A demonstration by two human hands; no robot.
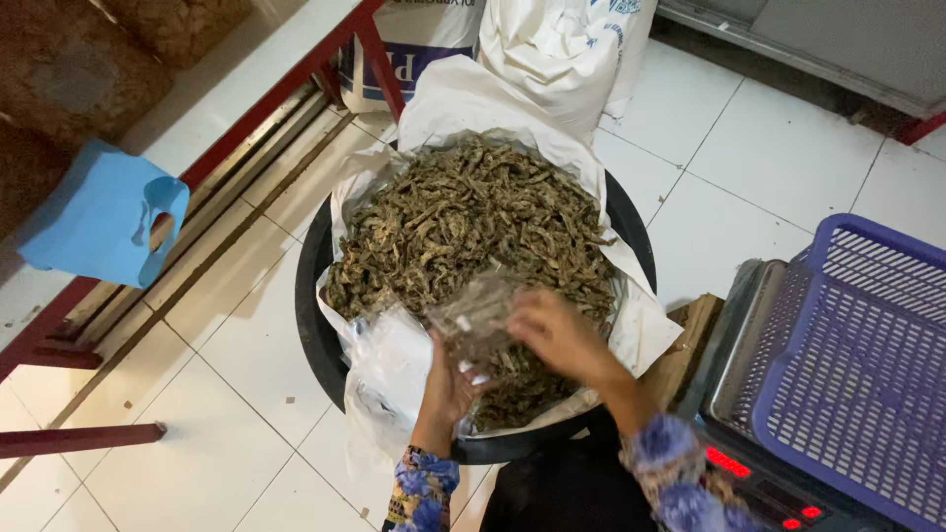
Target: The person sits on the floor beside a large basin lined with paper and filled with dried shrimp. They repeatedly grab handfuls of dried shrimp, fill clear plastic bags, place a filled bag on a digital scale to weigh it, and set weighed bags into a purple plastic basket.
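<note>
— Hands first: what do we have in them?

— Our left hand (448, 379) is closed on the lower edge of a small clear plastic bag (478, 315), gripping it from below. Our right hand (557, 335) is at the bag's mouth, fingers curled over it; we cannot tell whether they pinch the film or hold some of the dried stuff.

— And where does the bag sit?

— Between both hands, over the near rim of the black tub (320, 340), right above the heap of dried brown-green strips (473, 212).

— What can't we make out?

— The bag is blurred, so its contents are unclear. Our palms are hidden, and our patterned sleeves (424, 488) are cut off at the bottom edge.

— Textures?

— The strips are shrivelled, curled and matte. A crinkled white liner (463, 103) lines the tub and spills over its rim. Beside us on the right, a blue perforated plastic basket (857, 355) sits on a scale (749, 473) with red digits. Glossy white floor tiles (217, 394) lie all around, white sacks (552, 44) stand at the tub's far side, and a blue bag (99, 212) hangs at the left.
</note>
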